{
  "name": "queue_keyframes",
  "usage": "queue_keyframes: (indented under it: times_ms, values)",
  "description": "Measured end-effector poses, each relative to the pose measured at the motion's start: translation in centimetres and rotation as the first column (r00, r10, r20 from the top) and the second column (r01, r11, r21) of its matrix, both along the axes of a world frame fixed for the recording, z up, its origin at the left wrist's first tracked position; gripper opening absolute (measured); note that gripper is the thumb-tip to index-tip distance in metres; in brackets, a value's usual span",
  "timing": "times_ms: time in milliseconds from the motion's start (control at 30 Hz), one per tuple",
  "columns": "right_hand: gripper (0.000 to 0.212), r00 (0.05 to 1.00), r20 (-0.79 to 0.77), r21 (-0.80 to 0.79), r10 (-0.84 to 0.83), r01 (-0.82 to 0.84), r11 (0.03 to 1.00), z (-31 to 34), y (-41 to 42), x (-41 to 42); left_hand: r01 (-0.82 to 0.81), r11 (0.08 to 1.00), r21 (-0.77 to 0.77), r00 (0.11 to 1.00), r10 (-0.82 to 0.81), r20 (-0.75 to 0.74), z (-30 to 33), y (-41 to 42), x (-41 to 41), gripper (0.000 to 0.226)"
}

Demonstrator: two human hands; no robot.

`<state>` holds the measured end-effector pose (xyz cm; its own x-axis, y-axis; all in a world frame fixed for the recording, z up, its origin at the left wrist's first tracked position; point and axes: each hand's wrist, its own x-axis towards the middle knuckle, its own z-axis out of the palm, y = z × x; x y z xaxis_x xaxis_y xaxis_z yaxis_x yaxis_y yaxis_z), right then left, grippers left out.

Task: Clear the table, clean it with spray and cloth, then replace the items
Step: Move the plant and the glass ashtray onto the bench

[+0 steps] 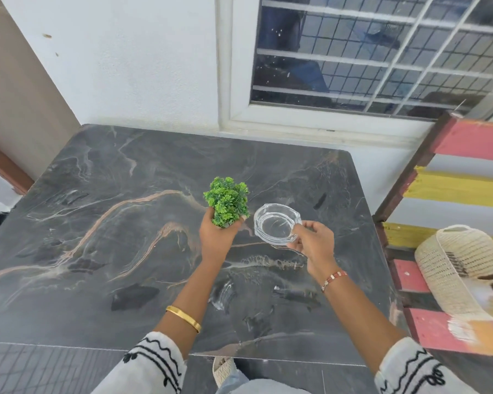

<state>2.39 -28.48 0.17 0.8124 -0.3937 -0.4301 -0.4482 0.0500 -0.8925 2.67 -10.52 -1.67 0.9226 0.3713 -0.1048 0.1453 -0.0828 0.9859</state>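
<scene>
A dark marble table [103, 211] fills the middle of the view. My left hand [215, 237] is wrapped around the base of a small green artificial plant [227, 201], holding it upright over the table's centre. My right hand [313, 241] pinches the near rim of a clear glass ashtray [275, 223], just right of the plant. I cannot tell whether plant and ashtray rest on the tabletop or hang slightly above it. The plant's pot is hidden inside my left hand.
A striped pink, yellow and white wooden bench [461, 191] stands to the right of the table, with a woven basket [464, 268] on it. A white wall and a barred window [376, 58] rise behind the table. Dark floor tiles [40, 368] lie at the front.
</scene>
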Motion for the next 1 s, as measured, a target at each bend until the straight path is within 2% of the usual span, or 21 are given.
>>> queue_keyframes:
  times_ms: [200, 367, 467, 533, 700, 867, 1000]
  values:
    - [0.01, 0.993, 0.058, -0.003, -0.105, 0.106, 0.994, 0.8, -8.1, -4.0, 0.104, 0.994, -0.039, 0.994, -0.104, -0.022, 0.7, -8.8, -3.5, 0.05]
    - [0.006, 0.972, 0.077, 0.03, -0.221, 0.219, 0.975, 0.9, -16.2, -8.5, 0.177, 0.981, -0.082, 0.984, -0.179, -0.019, 1.7, -16.9, -7.2, 0.04]
    - [0.027, 0.957, 0.104, 0.048, -0.27, 0.267, 0.963, 1.3, -21.3, -11.7, 0.253, 0.963, -0.087, 0.967, -0.255, -0.011, 1.2, -22.5, -9.4, 0.037]
    - [0.03, 0.943, 0.104, 0.06, -0.317, 0.313, 0.948, 1.3, -24.8, -13.7, 0.278, 0.956, -0.096, 0.96, -0.28, -0.015, 0.9, -26.4, -10.9, 0.039]
    - [0.021, 0.922, 0.085, 0.029, -0.377, 0.376, 0.926, 1.0, -32.6, -18.2, 0.321, 0.932, -0.166, 0.943, -0.331, -0.033, 0.2, -35.0, -14.1, 0.043]
    - [0.006, 0.87, 0.033, 0.017, -0.492, 0.492, 0.871, 0.1, -40.3, -21.8, 0.391, 0.905, -0.169, 0.91, -0.407, -0.075, 0.5, -42.9, -16.8, 0.048]
    - [0.009, 0.817, 0.043, 0.028, -0.576, 0.575, 0.818, 0.0, -45.3, -23.2, 0.487, 0.86, -0.154, 0.857, -0.504, -0.109, 0.1, -48.8, -16.7, 0.053]
